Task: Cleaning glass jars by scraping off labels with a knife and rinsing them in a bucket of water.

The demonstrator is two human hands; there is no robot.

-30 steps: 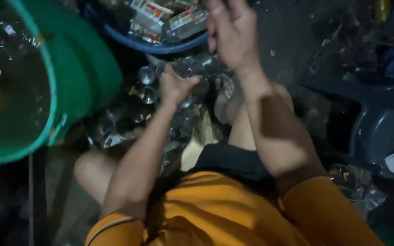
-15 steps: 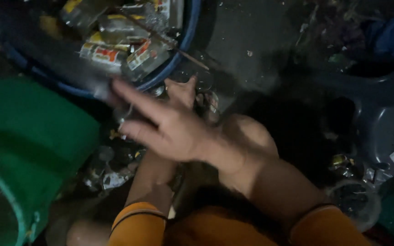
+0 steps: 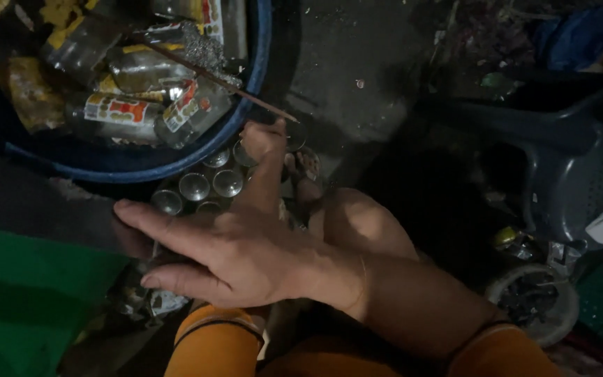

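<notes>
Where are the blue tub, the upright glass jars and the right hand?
blue tub (image 3: pixel 256 84): head view, on its right rim.
upright glass jars (image 3: pixel 195 186): head view, on one jar's mouth.
right hand (image 3: pixel 239 255): head view, on the back of the hand.

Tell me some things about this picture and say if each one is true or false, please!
1. The right hand is spread open, fingers pointing left. True.
2. The left hand is inside the green tub. False: it reaches beside the rim of the blue tub, above a cluster of small glass jars.
3. The blue tub holds bottles with coloured labels. True.
4. The right hand grips a bottle. False: nothing can be seen in its grip; it lies flat over the clutter on the ground.
5. The person wears orange sleeves. True.
</notes>
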